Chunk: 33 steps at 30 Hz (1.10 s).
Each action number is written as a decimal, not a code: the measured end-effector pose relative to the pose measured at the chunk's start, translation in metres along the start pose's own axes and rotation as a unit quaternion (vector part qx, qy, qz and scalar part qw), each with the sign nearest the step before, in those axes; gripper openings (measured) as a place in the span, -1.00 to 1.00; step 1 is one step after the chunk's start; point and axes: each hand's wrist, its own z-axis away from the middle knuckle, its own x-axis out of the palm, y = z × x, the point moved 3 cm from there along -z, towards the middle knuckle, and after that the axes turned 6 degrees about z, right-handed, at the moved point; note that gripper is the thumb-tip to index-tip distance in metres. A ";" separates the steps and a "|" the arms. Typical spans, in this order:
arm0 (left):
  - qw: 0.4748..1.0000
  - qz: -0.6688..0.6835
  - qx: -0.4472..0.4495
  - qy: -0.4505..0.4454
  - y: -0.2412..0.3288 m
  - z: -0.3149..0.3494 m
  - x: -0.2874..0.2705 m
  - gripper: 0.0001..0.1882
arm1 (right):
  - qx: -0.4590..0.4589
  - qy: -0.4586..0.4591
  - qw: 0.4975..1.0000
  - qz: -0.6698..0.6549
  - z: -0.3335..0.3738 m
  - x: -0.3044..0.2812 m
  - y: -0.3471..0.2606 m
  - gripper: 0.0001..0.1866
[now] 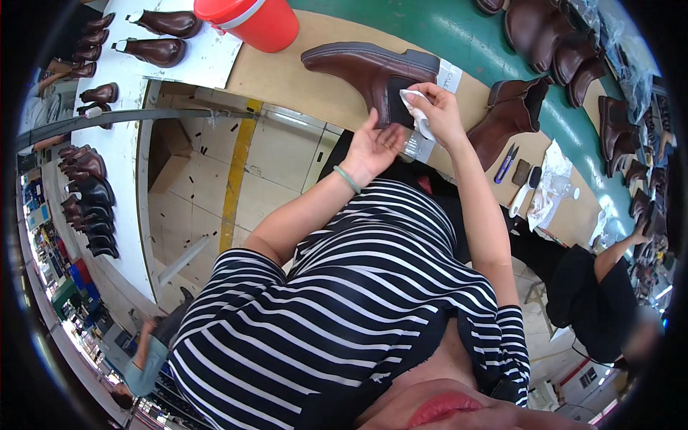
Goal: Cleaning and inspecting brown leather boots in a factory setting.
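A dark brown ankle boot (358, 66) lies on its side on the cardboard-covered bench, toe to the left and sole facing away from me. Its black elastic side panel (398, 97) faces up. My right hand (438, 115) pinches a folded white cloth (417, 113) over the shaft, beside that panel. At the shaft's top end my left hand (374, 149) is palm up, fingers loosely curled and apart from the thumb. The thumb tip appears to touch the shaft, and nothing shows in the palm. A second brown boot (502, 118) rests to the right of my right hand.
A red bucket (251, 21) stands at the back left. Purple-handled thread snips (506, 163), a brush (525, 190), a brown block (521, 172) and a clear bottle (565, 188) lie on the right. Green surface (401, 25) lies beyond; more boots and other people are around.
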 end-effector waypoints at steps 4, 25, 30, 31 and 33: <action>0.994 0.053 0.042 -0.082 0.020 -0.018 0.006 -0.63 | -0.048 0.024 0.989 0.136 -0.014 0.007 0.020 -0.83; 0.977 -0.063 -0.016 -0.204 0.028 -0.046 0.002 -0.45 | -0.095 0.287 0.909 0.287 -0.010 0.058 0.015 -0.80; 0.980 -0.043 -0.043 -0.188 0.031 -0.043 0.001 -0.45 | -0.100 0.249 0.902 0.339 0.010 0.060 0.023 -0.81; 0.980 -0.043 -0.044 -0.188 0.030 -0.043 0.001 -0.45 | -0.113 0.258 0.900 0.332 0.006 0.060 0.022 -0.80; 0.977 -0.052 -0.044 -0.202 0.026 -0.037 0.008 -0.45 | -0.116 0.290 0.892 0.327 -0.011 0.060 0.008 -0.80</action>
